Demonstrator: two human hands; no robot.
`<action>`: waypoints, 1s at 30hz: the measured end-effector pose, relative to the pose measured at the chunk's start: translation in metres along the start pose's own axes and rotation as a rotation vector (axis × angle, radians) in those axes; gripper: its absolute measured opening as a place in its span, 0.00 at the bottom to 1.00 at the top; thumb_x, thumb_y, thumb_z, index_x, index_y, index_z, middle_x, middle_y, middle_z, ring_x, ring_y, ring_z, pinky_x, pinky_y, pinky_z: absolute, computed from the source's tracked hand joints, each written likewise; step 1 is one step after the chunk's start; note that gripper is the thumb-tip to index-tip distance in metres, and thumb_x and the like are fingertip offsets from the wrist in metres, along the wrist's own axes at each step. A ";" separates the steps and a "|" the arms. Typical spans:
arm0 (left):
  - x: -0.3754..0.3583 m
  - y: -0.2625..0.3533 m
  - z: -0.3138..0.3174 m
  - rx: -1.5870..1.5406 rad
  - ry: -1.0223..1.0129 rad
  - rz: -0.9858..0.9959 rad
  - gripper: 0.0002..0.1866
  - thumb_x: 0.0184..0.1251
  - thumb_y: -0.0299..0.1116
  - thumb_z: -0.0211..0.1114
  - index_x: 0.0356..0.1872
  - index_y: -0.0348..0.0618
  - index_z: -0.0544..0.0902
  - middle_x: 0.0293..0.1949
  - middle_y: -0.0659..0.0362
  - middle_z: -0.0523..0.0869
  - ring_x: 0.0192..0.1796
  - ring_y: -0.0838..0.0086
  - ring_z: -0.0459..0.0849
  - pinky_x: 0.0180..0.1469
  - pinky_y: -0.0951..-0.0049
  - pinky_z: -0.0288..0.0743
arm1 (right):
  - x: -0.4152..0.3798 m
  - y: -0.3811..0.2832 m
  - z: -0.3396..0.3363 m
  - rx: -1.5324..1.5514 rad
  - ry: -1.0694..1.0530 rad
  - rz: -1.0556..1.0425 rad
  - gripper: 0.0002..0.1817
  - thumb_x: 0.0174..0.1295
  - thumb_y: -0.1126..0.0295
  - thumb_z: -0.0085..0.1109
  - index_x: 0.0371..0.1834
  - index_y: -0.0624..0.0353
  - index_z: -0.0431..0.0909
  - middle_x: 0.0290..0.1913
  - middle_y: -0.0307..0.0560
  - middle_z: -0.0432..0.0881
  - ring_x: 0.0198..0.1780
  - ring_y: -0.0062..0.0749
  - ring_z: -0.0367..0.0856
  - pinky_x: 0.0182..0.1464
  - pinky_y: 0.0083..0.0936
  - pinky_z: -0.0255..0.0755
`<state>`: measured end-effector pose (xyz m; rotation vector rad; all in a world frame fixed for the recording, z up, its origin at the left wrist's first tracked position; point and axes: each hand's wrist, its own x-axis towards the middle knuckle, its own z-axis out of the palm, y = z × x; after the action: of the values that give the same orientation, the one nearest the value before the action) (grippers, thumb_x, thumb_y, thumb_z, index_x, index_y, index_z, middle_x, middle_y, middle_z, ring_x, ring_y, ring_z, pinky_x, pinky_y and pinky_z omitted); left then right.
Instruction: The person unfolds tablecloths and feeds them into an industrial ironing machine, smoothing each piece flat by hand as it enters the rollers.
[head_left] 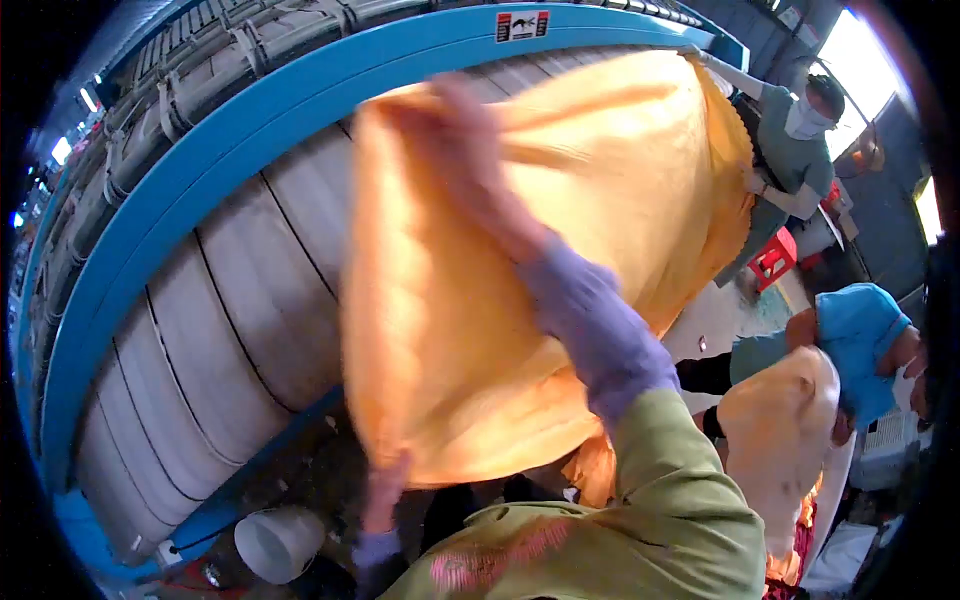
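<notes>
A large orange cloth (600, 170) is stretched out over the pale belt (260, 290) of a blue-framed machine. My right hand (465, 150), blurred by motion, is closed on its upper left corner. Lower down, my left hand (385, 490) grips the bottom left corner of the same cloth; its fingers are partly hidden. At the far end a masked co-worker (800, 140) in a grey-green shirt holds the cloth's scalloped edge with both hands.
The machine's blue rail (300, 65) curves along the back, with a warning label on it. A white bucket (280, 545) stands at lower left. At right are a red stool (774, 260) and another person in blue (860, 340) beside pale orange fabric (780, 430).
</notes>
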<state>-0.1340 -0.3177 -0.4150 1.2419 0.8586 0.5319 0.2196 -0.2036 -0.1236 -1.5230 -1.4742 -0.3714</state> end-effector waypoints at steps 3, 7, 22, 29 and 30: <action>-0.014 0.081 -0.051 -0.143 0.420 0.122 0.34 0.64 0.48 0.60 0.66 0.39 0.62 0.60 0.51 0.71 0.59 0.64 0.73 0.58 0.63 0.70 | -0.010 0.041 0.163 -0.249 -0.284 -0.029 0.26 0.47 0.60 0.65 0.50 0.57 0.73 0.55 0.54 0.71 0.62 0.51 0.64 0.62 0.62 0.52; -0.001 0.160 -0.060 -0.363 0.380 0.230 0.33 0.63 0.45 0.62 0.64 0.38 0.63 0.58 0.52 0.73 0.57 0.63 0.74 0.56 0.64 0.72 | -0.077 -0.054 0.116 0.052 -0.221 -0.098 0.27 0.59 0.61 0.54 0.60 0.62 0.65 0.64 0.58 0.63 0.68 0.54 0.56 0.66 0.54 0.51; -0.013 0.033 -0.137 0.172 0.348 -0.166 0.20 0.61 0.38 0.66 0.51 0.39 0.79 0.42 0.60 0.84 0.43 0.75 0.79 0.46 0.73 0.73 | -0.031 -0.031 0.255 -0.316 -0.611 -0.275 0.34 0.57 0.36 0.48 0.60 0.45 0.71 0.66 0.49 0.64 0.69 0.47 0.57 0.64 0.52 0.56; -0.165 0.190 -0.303 0.409 0.953 0.065 0.17 0.62 0.33 0.64 0.49 0.35 0.78 0.41 0.56 0.83 0.42 0.73 0.82 0.47 0.74 0.76 | -0.097 -0.054 0.104 0.068 -0.420 -0.053 0.33 0.61 0.43 0.49 0.64 0.52 0.66 0.67 0.55 0.62 0.69 0.50 0.58 0.67 0.44 0.54; -0.188 0.181 -0.322 0.425 0.875 -0.038 0.18 0.62 0.32 0.64 0.52 0.35 0.76 0.45 0.55 0.82 0.46 0.72 0.80 0.49 0.74 0.75 | -0.117 -0.055 0.091 0.071 -0.420 0.051 0.32 0.61 0.39 0.47 0.64 0.44 0.68 0.69 0.49 0.61 0.71 0.47 0.56 0.67 0.49 0.52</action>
<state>-0.4855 -0.2224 -0.2179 1.3689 1.7967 0.9181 0.1090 -0.2140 -0.2355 -1.6434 -1.7427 0.0379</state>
